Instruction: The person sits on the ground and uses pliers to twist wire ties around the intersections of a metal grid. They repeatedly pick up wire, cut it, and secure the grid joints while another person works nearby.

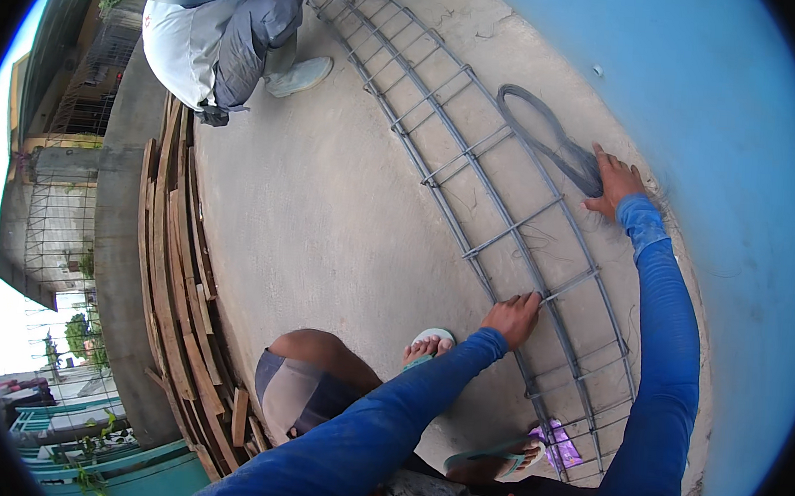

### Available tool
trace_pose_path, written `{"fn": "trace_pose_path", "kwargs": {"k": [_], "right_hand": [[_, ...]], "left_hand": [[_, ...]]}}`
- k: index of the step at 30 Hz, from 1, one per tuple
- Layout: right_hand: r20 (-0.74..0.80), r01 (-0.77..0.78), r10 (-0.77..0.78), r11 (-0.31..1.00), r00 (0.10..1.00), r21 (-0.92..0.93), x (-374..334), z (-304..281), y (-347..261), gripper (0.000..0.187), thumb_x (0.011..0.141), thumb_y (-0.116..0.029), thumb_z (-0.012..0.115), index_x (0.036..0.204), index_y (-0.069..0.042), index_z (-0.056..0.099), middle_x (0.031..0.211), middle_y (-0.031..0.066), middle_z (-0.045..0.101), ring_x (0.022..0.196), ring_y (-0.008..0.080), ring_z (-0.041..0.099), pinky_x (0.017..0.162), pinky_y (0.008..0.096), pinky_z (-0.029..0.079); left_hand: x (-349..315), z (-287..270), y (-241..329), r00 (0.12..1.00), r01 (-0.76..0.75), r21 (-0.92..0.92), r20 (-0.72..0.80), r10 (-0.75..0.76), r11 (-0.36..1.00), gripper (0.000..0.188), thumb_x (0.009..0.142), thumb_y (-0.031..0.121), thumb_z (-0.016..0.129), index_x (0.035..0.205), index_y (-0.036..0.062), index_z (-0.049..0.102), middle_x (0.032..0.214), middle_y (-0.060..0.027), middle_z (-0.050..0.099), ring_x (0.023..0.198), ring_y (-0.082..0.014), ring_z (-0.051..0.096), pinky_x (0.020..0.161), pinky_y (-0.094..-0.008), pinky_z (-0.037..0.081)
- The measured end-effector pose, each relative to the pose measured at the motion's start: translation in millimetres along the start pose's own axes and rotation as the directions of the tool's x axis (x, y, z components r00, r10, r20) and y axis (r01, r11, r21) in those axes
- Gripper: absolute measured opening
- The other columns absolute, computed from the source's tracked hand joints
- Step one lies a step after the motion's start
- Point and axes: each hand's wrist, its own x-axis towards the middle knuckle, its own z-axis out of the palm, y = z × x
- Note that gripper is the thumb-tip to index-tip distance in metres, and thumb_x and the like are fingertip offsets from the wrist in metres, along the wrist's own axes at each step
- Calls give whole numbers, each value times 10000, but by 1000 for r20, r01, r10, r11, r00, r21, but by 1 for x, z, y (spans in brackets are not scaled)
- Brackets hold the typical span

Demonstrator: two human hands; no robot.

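A long cage of grey steel rebar (467, 149), with crosswise stirrups along its length, lies on the concrete in front of me. My left hand (511, 319) is closed at one of its long bars, beside a stirrup joint; whether a small wire is also in the fingers I cannot make out. To the cage's right lies a looped bundle of thin dark tie wire (539, 133). The near end of that bundle sits between the thumb and fingers of my right hand (616, 182).
Another person (237, 43) squats at the far end, a hand on the cage. Stacked wooden planks (177, 297) run along the left. A blue wall (727, 151) borders the right side. A purple packet (561, 446) lies under the cage near my sandalled foot (493, 462).
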Motion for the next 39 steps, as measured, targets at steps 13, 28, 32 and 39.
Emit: {"fn": "trace_pose_path", "kwargs": {"k": [13,28,32,39], "right_hand": [[-355,135,44,875,934,464,-129,-79,-24,665,746,-219,758,1296,4,458,1178,203,553,1097,327,573,938,404,461],[-682,322,275,723,678,612,-378,-100,-30,704,748,-171,764,1338,1,421,1066,100,578,973,177,577,893,309,469],[-733,358,207,767,649,533,-382,-100,-47,714,745,-180,766,1343,-1,419,1088,121,582,986,201,584,897,337,473],[-685,274,-24,926,728,259,-368,-92,-68,850,735,-341,808,1387,-11,373,1190,183,566,1082,305,588,949,428,481]], "left_hand": [[-6,4,1,996,16,17,88,-18,1000,270,918,230,540,1069,19,467,1025,-236,619,952,-404,627,792,-489,517],[89,-178,77,918,-268,-30,297,264,963,580,981,513,416,1282,44,575,1161,-212,644,1094,-361,617,975,-438,468],[66,-247,178,815,-403,-722,-5,579,562,1006,852,699,529,1480,-18,206,1354,-264,474,1284,-353,474,1082,-465,394],[4,-251,255,846,-355,-857,-124,519,373,476,923,336,649,1225,26,452,1020,-100,595,1003,-199,605,876,-355,486]]}}
